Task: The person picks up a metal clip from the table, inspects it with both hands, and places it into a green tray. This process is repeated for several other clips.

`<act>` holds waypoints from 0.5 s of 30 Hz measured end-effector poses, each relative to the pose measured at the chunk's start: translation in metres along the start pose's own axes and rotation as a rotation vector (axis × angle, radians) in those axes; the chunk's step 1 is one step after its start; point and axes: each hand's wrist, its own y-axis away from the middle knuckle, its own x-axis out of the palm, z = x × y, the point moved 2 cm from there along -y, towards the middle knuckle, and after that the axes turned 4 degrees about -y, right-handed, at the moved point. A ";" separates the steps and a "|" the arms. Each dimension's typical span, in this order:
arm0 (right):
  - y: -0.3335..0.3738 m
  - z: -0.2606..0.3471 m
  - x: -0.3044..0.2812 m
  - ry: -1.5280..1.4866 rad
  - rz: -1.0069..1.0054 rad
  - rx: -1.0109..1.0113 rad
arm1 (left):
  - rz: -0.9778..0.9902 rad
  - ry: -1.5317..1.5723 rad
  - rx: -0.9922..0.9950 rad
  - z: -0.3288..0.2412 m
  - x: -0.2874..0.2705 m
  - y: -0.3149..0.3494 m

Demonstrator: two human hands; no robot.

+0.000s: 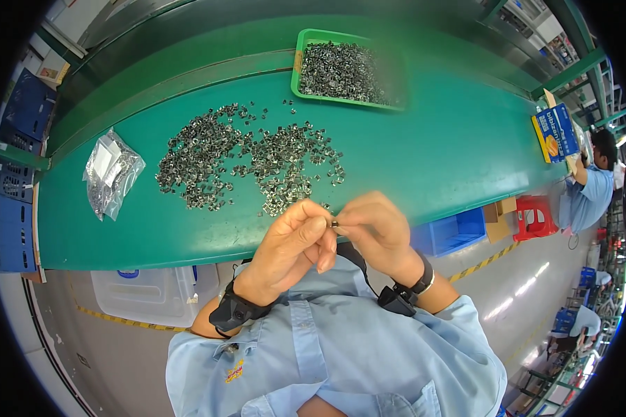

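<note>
Both my hands meet just off the table's near edge. Between their fingertips sits a small dark metal part (334, 224). My right hand (379, 226) pinches it between thumb and forefinger. My left hand (289, 247) is curled, its thumb and forefinger closed at the part's left side. Just beyond my hands, a loose heap of small metal parts (289, 167) spreads over the green table (424, 160). Left of it lies a second heap of the same parts (198, 160). The exact shape of the held part is too small to make out.
A green tray (296, 76) full of small metal parts stands at the back. At the left lies a clear plastic bag (111, 174) of parts. Blue bin (455, 233) and red stool (533, 217) stand beyond the table's right front edge. A person (591, 187) works at the far right.
</note>
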 end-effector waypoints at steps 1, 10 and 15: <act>0.000 0.000 0.001 -0.031 -0.019 0.014 | 0.000 0.001 0.001 0.002 -0.001 -0.001; -0.001 -0.003 0.005 -0.088 -0.003 -0.018 | 0.020 0.029 0.061 0.008 -0.003 -0.003; 0.000 -0.003 0.006 -0.108 0.013 -0.021 | -0.002 -0.064 0.029 -0.001 -0.003 0.001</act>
